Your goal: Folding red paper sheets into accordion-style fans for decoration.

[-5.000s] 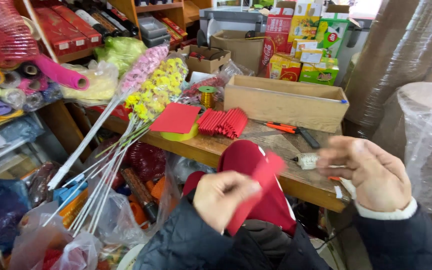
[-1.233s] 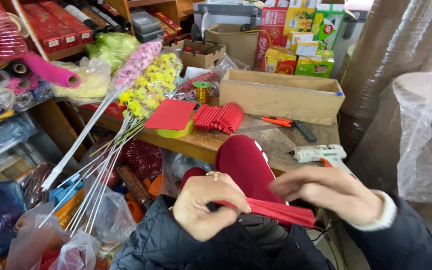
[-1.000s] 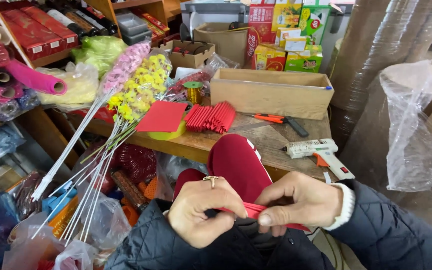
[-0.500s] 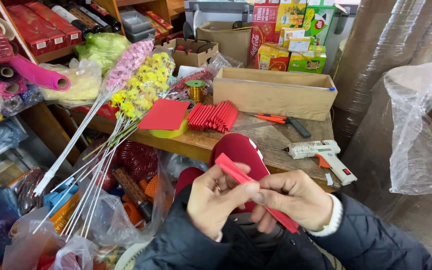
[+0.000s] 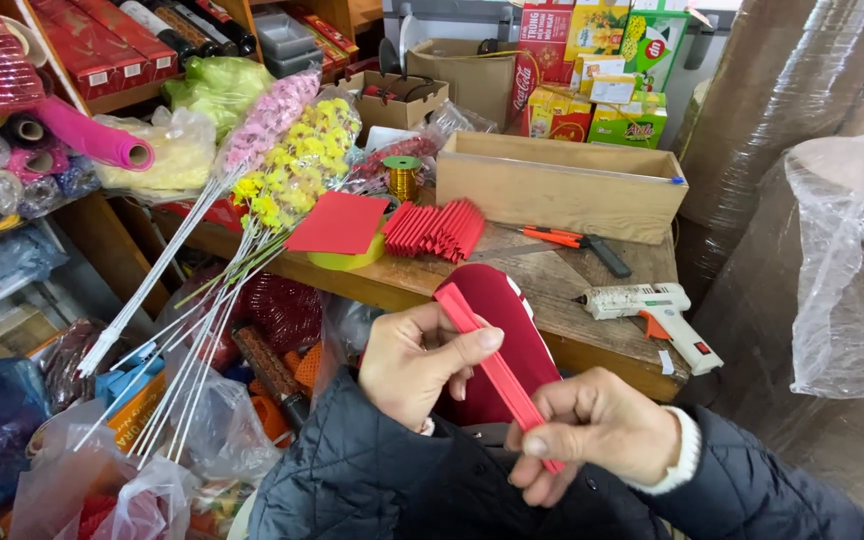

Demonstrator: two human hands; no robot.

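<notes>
Lower centre of frame: left hand [image 5: 417,362] and right hand [image 5: 592,432], fingers closed on folded red paper strip [image 5: 492,365]; pleating step apparently underway; next crease likely needs firm pinch; glue gun [image 5: 652,310] on desk [image 5: 552,280]

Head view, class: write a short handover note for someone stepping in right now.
Left hand: pinches the upper end of a folded red paper strip.
Right hand: grips its lower end.
The strip is held over the lap, pleats pressed flat.
Done: a row of folded red strips lies on the wooden table, beside a flat red sheet.
Left: this strip is not yet with the row. Glue gun lies untouched.
</notes>
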